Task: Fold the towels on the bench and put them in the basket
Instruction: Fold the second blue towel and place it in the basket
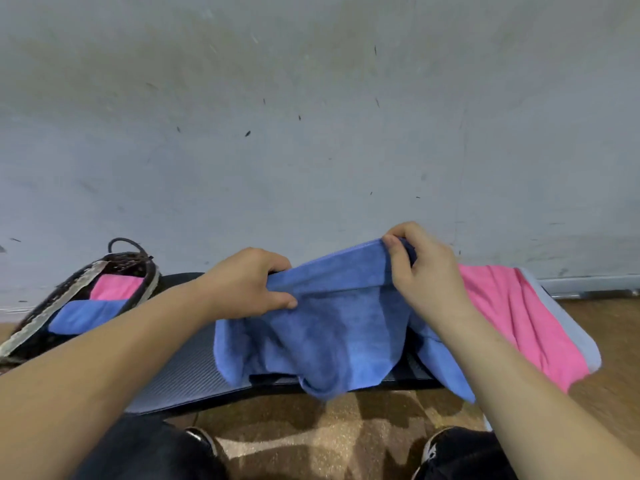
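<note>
Hands (249, 284) (420, 271) each pinching blue towel (332, 327) above bench (180, 379).

Up goes the blue towel (325, 327), raised by its top edge, its folds drooping over the dark bench (194, 368). The pink towel (512, 313) sprawls rumpled at the right end (pale towel (568, 320) beneath). The basket (31, 327) at the left holds 2: folded pink towel (116, 287), folded blue towel (86, 315).

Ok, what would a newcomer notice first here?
The blue towel draws the eye, gripped by the left hand and right hand at centre above the dark bench. Then the pink towel spread at the bench's right end, and the basket at left holding folded pink and blue towels.
</note>
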`<action>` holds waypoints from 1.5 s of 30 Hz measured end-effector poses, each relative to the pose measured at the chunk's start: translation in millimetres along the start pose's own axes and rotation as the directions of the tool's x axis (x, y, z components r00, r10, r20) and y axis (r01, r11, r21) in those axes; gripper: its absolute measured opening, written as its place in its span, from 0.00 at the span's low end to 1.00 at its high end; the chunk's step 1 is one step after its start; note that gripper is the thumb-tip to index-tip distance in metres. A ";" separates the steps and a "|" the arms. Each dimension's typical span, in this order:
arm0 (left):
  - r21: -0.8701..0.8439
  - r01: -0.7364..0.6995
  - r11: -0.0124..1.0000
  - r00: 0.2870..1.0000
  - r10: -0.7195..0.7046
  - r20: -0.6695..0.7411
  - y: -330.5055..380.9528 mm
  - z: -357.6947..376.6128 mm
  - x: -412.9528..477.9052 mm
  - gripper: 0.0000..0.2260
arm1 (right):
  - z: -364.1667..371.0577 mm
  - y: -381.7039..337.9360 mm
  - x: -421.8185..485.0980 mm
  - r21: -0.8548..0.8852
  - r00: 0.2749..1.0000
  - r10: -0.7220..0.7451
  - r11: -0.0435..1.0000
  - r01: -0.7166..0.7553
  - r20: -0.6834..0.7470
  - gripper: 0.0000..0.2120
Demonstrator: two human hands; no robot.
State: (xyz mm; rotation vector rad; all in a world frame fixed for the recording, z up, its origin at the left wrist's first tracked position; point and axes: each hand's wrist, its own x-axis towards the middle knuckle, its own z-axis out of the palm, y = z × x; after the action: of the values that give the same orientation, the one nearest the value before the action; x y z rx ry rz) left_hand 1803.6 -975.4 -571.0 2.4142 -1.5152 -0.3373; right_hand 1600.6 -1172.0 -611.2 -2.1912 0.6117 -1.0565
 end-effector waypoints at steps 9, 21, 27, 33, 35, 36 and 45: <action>-0.289 0.113 0.951 0.979 -0.156 -0.132 -81.2 -8.7 -78.9 0.11 | 10.7 -17.3 -9.3 -0.088 0.996 0.043 0.996 -0.035 0.084 0.05; -0.253 0.061 0.966 0.976 -0.111 -0.189 -133.0 6.6 -42.0 0.11 | 64.1 27.8 13.9 -0.136 0.934 0.125 0.987 -0.084 0.334 0.09; -0.035 0.209 0.977 0.971 -0.211 -0.112 -187.1 62.3 15.4 0.05 | 129.4 86.9 36.5 -0.212 0.822 0.307 0.950 -0.231 0.479 0.05; -0.004 0.260 0.966 0.953 -0.257 -0.163 -218.8 93.9 62.2 0.06 | 174.5 119.5 36.7 -0.331 0.846 0.433 0.884 -0.330 0.312 0.03; 0.051 0.265 0.963 0.946 -0.249 -0.208 -225.5 100.8 65.2 0.11 | 183.4 121.2 36.1 -0.365 0.844 0.454 0.866 -0.342 0.286 0.04; 0.081 0.264 0.961 0.943 -0.240 -0.229 -227.0 103.2 62.9 0.14 | 187.0 120.4 35.4 -0.391 0.845 0.456 0.858 -0.334 0.279 0.07; 0.173 0.487 0.856 0.854 -0.508 0.112 -190.3 124.7 -1.1 0.33 | 215.8 45.2 -5.9 -0.380 0.635 0.275 0.925 0.031 0.722 0.28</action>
State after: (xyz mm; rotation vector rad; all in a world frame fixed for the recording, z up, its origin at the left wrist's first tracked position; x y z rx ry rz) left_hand 1921.2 -908.1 -753.8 2.9376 -0.9571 -0.5486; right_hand 1765.6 -1128.3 -750.8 -2.5717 0.5547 0.1597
